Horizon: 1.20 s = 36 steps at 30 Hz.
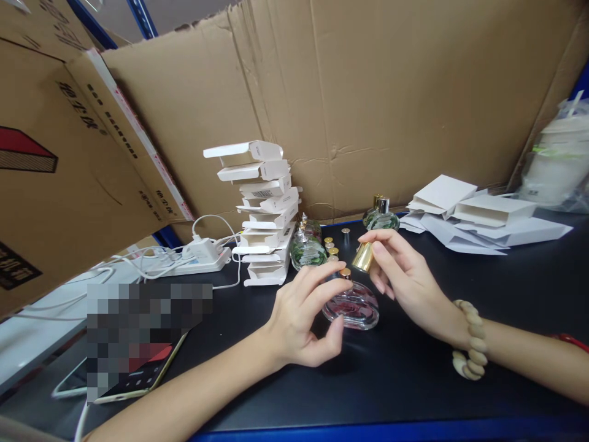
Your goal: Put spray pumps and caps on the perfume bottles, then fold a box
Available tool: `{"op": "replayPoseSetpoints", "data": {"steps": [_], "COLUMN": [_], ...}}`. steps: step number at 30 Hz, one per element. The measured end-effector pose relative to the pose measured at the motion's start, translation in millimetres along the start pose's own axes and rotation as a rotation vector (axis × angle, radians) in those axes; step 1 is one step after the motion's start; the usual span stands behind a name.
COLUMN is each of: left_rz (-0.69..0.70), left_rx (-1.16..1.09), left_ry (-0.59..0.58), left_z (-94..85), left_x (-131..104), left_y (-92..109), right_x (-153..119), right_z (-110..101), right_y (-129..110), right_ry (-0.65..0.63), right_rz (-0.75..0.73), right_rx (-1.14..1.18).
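An oval glass bottle with pinkish contents [353, 307] stands on the black table [391, 387], a gold collar at its neck. My left hand [313, 313] is beside and partly in front of it, fingers spread and curved, nothing gripped between thumb and fingers. Above and to the right of the neck, my right hand [405, 276] pinches a shiny gold cap [363, 256], which is tilted and apart from the bottle. Behind are green glass bottles [308, 250] and several small caps [334, 252].
White open boxes [271, 221] are stacked at back left. Flattened boxes [492, 212] and a bagged cup [556, 159] sit at right, more bottles [381, 215] at the back. A power strip [197, 264] with cables and phones [161, 368] lie left. Cardboard [391, 104] walls the back.
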<state>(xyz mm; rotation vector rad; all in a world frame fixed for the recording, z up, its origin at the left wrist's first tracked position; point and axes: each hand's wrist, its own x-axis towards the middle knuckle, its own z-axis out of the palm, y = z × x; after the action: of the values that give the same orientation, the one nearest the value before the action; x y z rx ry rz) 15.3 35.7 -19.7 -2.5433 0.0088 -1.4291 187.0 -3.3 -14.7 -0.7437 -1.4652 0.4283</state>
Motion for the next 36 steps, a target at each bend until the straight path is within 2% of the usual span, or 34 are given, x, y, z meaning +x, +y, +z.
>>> {"op": "replayPoseSetpoints", "data": {"steps": [17,25,31,36], "left_rz": [0.013,0.026,-0.04,-0.121], "left_rx": [-0.011,-0.021,-0.085,-0.042], "left_ry": [-0.061,-0.048,0.017,-0.017], "left_z": [-1.3,0.1,2.3,2.4], "left_x": [1.6,0.2,-3.6,-4.1], "left_y": [-2.6,-5.1,-8.3,-5.5], "right_x": [-0.2,-0.4,-0.1,1.7], "right_z": [-0.3,-1.0,-1.4,-1.6], "right_y": [-1.4,0.2,-1.9,-6.5], "right_ry": [-0.007,-0.006,0.029,0.053], "right_rz": [-0.003,-0.023,-0.073,-0.044], "right_rx": [0.007,-0.002,0.0,0.004]}}
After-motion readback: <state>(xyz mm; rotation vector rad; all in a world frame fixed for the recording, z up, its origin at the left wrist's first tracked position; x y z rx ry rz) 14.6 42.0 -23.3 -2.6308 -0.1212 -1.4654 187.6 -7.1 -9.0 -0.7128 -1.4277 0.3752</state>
